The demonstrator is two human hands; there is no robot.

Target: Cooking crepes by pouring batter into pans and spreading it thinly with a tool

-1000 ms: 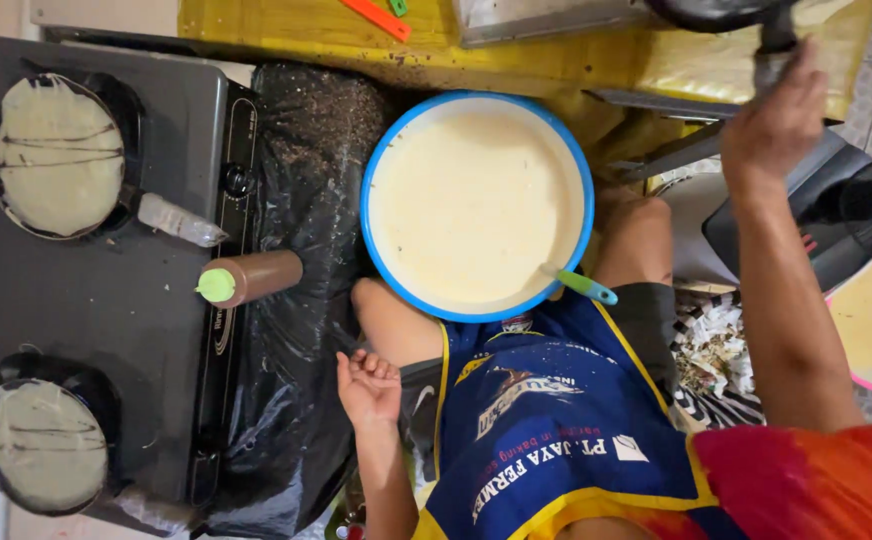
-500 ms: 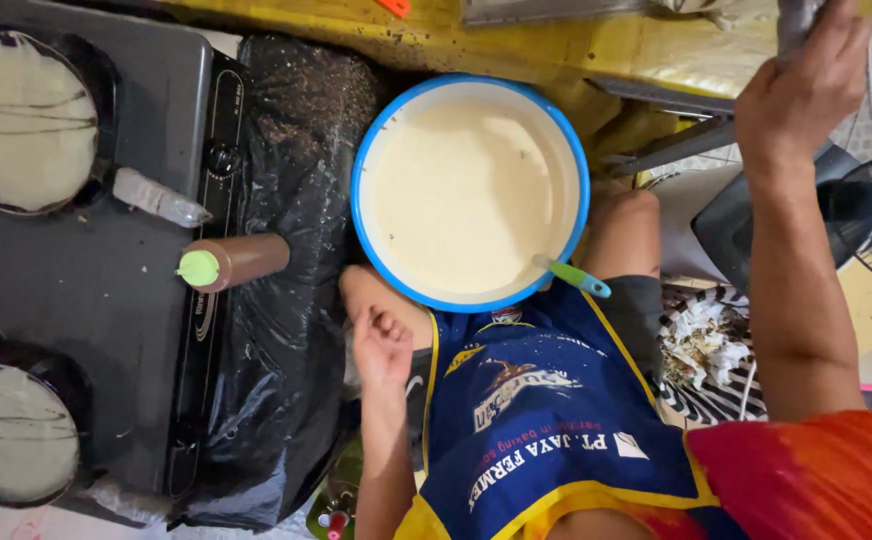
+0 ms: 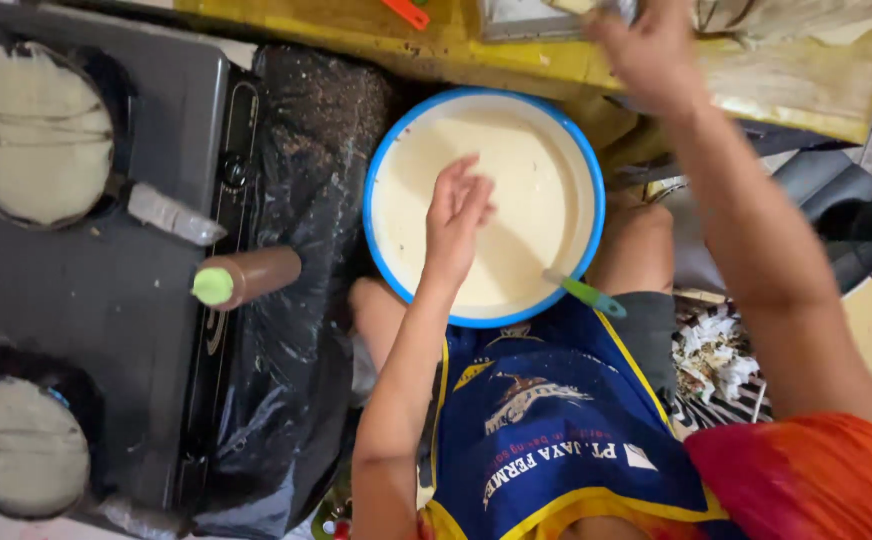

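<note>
- left hand [image 3: 459, 215] hangs over the batter bowl [image 3: 381, 180], fingers loosely spread, holding nothing; can't tell if it's touching the batter
- right hand [image 3: 648, 50] is up at the yellow tabletop [image 3: 356, 30] edge, blurry, grip unclear
- bowl's wedged on the lap, green-handled ladle [image 3: 586, 293] on its rim
- brown bottle [image 3: 246, 278] and two pans [image 3: 36, 130] on the stove, well clear to the left
</note>
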